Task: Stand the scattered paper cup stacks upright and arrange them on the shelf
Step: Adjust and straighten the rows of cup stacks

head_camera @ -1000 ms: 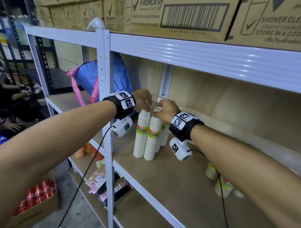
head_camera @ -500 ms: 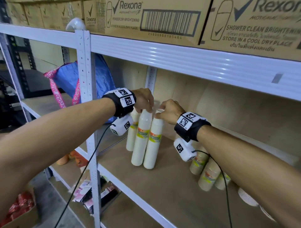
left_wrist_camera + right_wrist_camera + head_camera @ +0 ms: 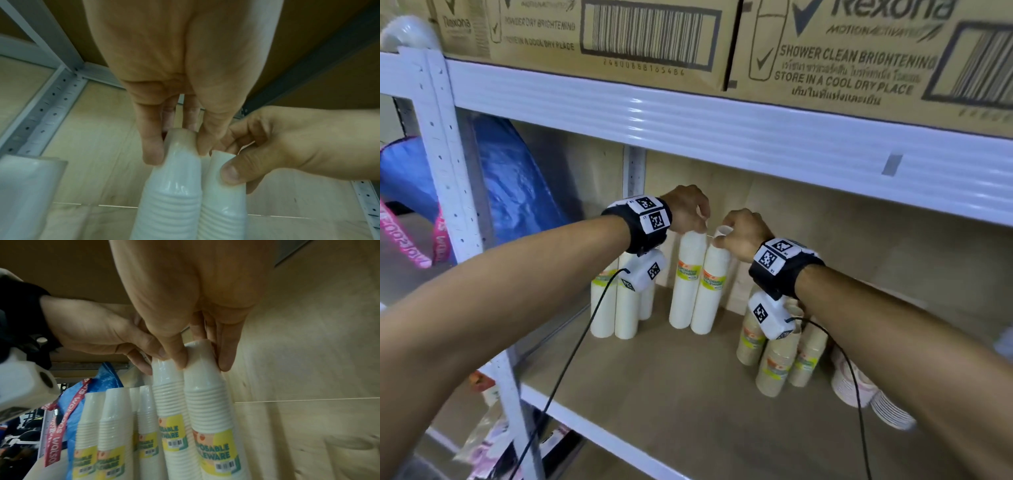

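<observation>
Two tall white paper cup stacks stand upright side by side near the back of the wooden shelf [image 3: 688, 394]. My left hand [image 3: 688, 210] pinches the top of the left stack [image 3: 686, 284] [image 3: 170, 194]. My right hand [image 3: 739, 233] pinches the top of the right stack [image 3: 710, 291] [image 3: 209, 402]. The two stacks touch each other. Left of them stands a group of white stacks [image 3: 616, 308] [image 3: 115, 418]. To the right stand brown cup stacks [image 3: 777, 363], partly hidden by my right wrist camera.
A patterned cup stack [image 3: 859, 390] lies on its side at the right. A blue bag [image 3: 517, 185] sits behind the white upright post [image 3: 448, 164]. The shelf beam above [image 3: 722, 130] carries cardboard boxes [image 3: 619, 37]. Packets lie on the lower shelf [image 3: 493, 442].
Both hands and the two white stacks have shifted right, away from the group of white stacks. The camera has swung right and closer, bringing the brown stacks into fuller view.
</observation>
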Demonstrator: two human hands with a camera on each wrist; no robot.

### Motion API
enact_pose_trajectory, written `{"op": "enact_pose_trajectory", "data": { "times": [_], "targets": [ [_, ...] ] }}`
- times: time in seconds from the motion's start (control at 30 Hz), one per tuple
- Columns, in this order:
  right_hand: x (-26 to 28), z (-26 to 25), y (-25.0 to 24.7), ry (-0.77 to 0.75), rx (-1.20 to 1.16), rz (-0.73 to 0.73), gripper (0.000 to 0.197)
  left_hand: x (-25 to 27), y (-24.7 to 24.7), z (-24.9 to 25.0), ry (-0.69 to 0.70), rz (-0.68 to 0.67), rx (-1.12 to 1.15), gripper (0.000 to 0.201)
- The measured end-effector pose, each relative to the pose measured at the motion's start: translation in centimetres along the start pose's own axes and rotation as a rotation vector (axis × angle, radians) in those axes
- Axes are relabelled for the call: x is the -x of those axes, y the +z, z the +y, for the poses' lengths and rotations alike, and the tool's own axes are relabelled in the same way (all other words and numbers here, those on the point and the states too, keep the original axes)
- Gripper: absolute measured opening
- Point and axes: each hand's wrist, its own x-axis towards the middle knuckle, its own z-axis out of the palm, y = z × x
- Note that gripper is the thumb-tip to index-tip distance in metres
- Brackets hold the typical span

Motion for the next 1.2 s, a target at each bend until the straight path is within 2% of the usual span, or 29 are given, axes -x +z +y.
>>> {"op": "enact_pose_trajectory", "data": {
  "times": [0.17, 0.4, 0.83, 0.93, 1.07, 1.2],
  "targets": [
    [-0.9, 1.8, -0.4, 0.05, -0.006, 0.038, 0.041, -2.6, 1.6, 0.2, 0.038, 0.044, -0.018, 0.031],
    [-2.4, 3.2, 0.2, 0.084, 0.007, 0.071, 0.042, -4.6, 3.3, 0.4, 0.028, 0.062, 0.071, 0.033],
    [-5.6, 5.1, 1.5, 0.153, -0.063, 0.014, 0.04, -6.5, 4.4, 0.4, -0.034, 0.003, 0.109, 0.035],
    [-6.0, 5.6, 1.9, 0.176, -0.066, -0.03, 0.044, -6.8, 5.0, 0.4, -0.037, -0.01, 0.106, 0.029],
    [-6.3, 5.8, 2.2, 0.167, -0.081, -0.031, 0.045, -7.1, 5.3, 0.3, -0.034, -0.038, 0.085, 0.009],
    [-6.4, 5.5, 2.2, 0.176, -0.07, -0.014, 0.04, -7.3, 5.3, 0.7, -0.02, -0.05, 0.062, 0.03]
  ]
}}
